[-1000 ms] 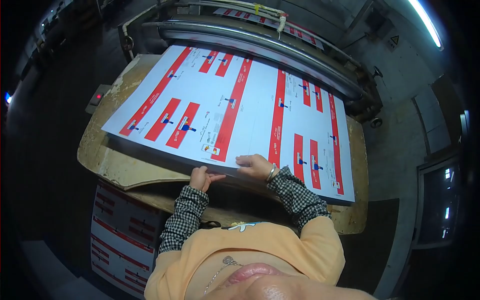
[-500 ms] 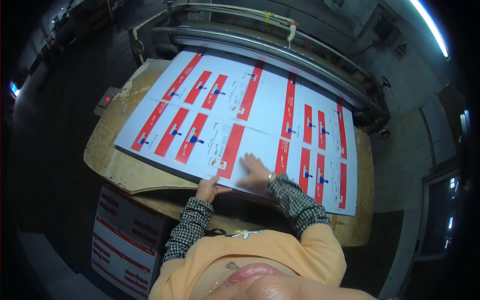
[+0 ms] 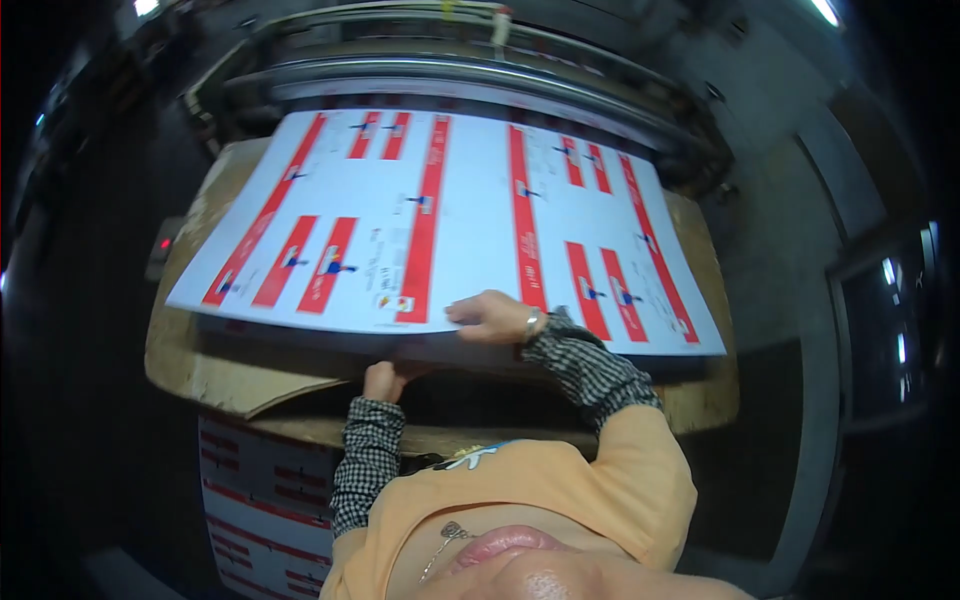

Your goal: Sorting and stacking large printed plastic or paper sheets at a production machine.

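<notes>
A large white printed sheet (image 3: 475,215) with red bands and small blue figures lies over the wooden feed table (image 3: 205,370). Its near edge is lifted off the table and the far part lies close to the rollers. My right hand (image 3: 485,317) is closed on that near edge, right of the middle, fingers pointing left. Lower and to the left, my left hand (image 3: 383,382) is at the table's front, below the raised edge. Its fingertips are hidden under the sheet, so what they touch does not show.
Metal rollers (image 3: 450,70) span the machine behind the table. A small box with a red light (image 3: 163,248) is at the table's left side. More printed sheets (image 3: 250,530) are stacked low at the front left. A wall runs along the right.
The sheet's near edge has risen off the table. My right hand has gone from flat on the print to the edge, while my left has shifted left. The view has tilted.
</notes>
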Available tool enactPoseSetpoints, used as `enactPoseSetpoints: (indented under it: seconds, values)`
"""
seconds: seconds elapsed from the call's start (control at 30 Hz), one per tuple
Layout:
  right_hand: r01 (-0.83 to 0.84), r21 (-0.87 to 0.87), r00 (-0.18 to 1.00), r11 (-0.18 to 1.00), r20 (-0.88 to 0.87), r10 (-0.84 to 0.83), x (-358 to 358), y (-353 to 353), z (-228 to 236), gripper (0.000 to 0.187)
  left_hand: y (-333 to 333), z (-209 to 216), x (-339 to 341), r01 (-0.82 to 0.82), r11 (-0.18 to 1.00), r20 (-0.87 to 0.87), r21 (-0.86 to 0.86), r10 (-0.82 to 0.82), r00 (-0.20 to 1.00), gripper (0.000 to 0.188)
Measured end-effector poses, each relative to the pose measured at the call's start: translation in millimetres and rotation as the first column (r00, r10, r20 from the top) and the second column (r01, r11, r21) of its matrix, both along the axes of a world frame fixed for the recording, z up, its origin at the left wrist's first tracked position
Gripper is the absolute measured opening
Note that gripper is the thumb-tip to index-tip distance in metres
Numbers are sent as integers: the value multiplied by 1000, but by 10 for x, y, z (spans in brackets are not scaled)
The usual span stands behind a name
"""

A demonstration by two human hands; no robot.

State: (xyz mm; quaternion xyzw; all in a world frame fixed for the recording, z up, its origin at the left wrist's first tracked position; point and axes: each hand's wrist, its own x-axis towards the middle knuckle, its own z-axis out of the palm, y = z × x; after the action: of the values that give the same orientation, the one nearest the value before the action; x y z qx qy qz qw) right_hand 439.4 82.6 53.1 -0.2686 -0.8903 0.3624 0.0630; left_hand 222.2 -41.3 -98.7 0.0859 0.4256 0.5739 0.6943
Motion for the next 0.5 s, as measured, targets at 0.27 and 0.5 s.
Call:
enactPoseSetpoints:
  seconds: [0.27, 0.5]
  values:
    - [90, -240, 995, 967, 58, -78, 91, -17, -554, 37, 56, 527, 160, 130, 985, -3, 110, -130, 991, 37]
    - [415, -49, 903, 909, 148, -404, -85, 519, -837, 52, 97, 613, 223, 108, 992, -28, 67, -107, 994, 39]
